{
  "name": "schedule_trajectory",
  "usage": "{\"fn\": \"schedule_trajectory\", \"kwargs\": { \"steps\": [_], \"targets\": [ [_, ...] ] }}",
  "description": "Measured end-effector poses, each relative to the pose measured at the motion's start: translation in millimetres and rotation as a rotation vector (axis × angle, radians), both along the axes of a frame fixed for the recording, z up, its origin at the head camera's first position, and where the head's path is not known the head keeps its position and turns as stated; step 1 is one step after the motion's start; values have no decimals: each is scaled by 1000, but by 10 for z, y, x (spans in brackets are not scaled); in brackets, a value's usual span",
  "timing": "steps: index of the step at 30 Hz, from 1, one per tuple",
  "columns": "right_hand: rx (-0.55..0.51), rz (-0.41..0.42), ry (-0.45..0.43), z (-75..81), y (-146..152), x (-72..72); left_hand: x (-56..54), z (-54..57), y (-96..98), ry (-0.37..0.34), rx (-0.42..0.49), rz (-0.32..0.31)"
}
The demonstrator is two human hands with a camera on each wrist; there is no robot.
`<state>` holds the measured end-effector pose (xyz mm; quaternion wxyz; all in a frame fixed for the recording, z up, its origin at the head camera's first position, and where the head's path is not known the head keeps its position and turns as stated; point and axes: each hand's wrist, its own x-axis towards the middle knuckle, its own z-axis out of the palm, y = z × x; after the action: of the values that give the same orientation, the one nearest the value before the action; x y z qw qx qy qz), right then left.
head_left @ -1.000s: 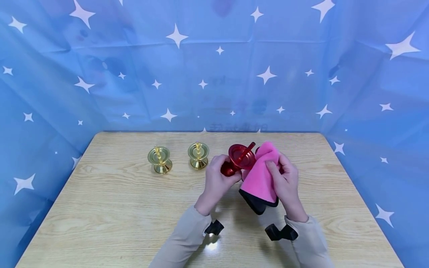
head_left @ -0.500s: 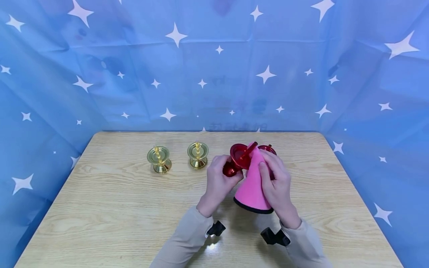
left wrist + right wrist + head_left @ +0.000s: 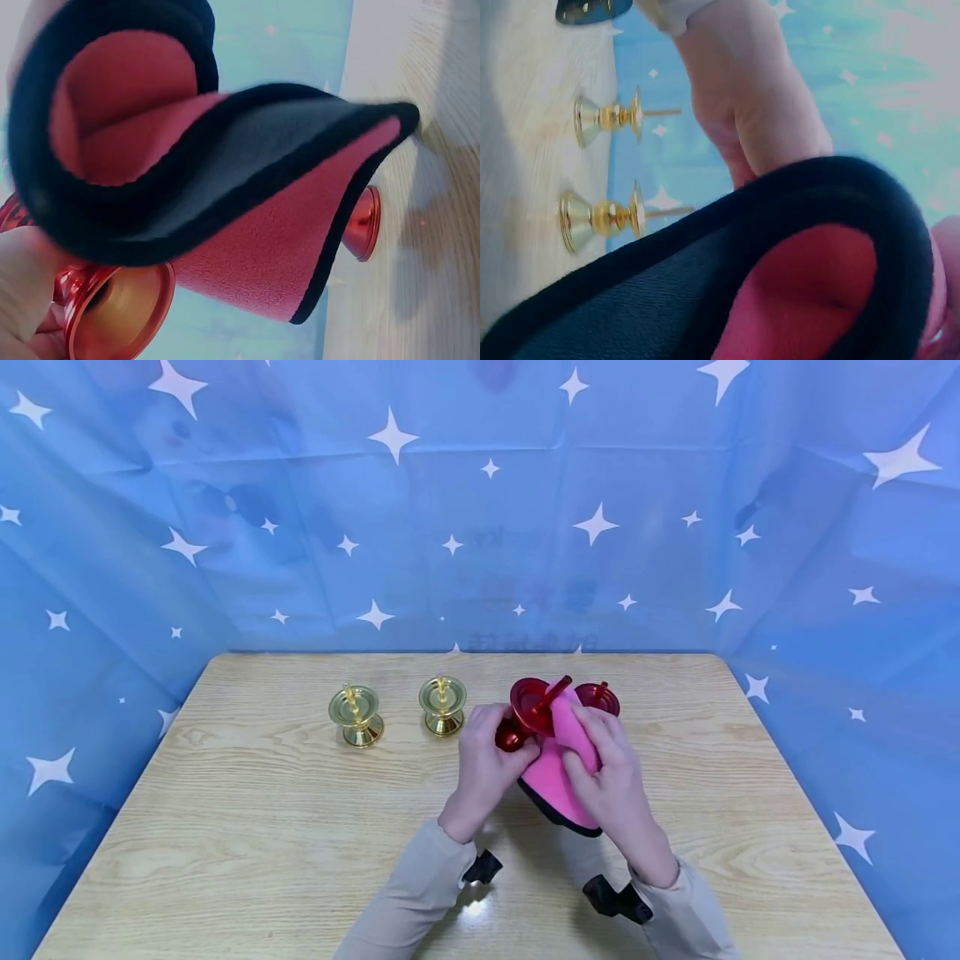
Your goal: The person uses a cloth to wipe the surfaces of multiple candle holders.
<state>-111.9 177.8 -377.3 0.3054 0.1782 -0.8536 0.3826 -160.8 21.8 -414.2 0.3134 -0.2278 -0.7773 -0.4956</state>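
Observation:
My left hand (image 3: 482,764) grips the stem of a red metal candle holder (image 3: 527,700), tilted above the table. A red stick rises from its shallow dish, and its hollow base (image 3: 124,307) shows in the left wrist view. My right hand (image 3: 611,781) pinches a pink cloth (image 3: 551,785) with black edging against the dish beside the stick. The cloth's lower part hangs below the hands and hides part of the holder. Behind the right hand stands a second red candle holder (image 3: 602,695), partly covered by that hand in the head view.
Two gold candle holders, one at the left (image 3: 356,710) and one nearer the middle (image 3: 442,700), stand upright toward the back of the wooden table (image 3: 247,827). Behind the table hangs a blue curtain (image 3: 300,568) with white stars.
My right hand has moved left with the cloth, bringing it onto the dish and folding it there. The second red candle holder has come into view. My left hand stays nearly in place.

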Motion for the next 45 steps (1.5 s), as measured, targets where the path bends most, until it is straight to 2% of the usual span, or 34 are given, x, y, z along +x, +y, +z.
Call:
{"fn": "schedule_trajectory", "kwargs": {
  "steps": [8, 12, 17, 20, 25, 27, 31, 37, 42, 45],
  "targets": [
    [164, 67, 93, 103, 144, 15, -4, -16, -15, -11, 23, -16],
    [142, 66, 174, 130, 177, -9, -11, -7, -15, -15, 29, -22],
    [168, 64, 289, 113, 181, -74, -14, 5, -22, -33, 49, -44],
    [191, 78, 312, 104, 201, -116, -3, 10, -23, -30, 53, -77],
    [212, 88, 352, 100, 269, -226, 29, 28, -17, -82, 69, -151],
    [213, 81, 384, 103, 285, -277, 32, 27, -19, -107, 82, -169],
    [224, 55, 443, 118, 289, -330, 21, 20, -22, -93, 90, -176],
    [259, 30, 460, 133, 230, -277, -12, 42, -21, -12, 67, -138],
    [162, 32, 396, 97, 130, -145, -27, 64, -9, 62, 15, -97],
    [110, 47, 356, 75, 103, -91, -29, 61, -7, 80, 3, -87]
  ]
}}
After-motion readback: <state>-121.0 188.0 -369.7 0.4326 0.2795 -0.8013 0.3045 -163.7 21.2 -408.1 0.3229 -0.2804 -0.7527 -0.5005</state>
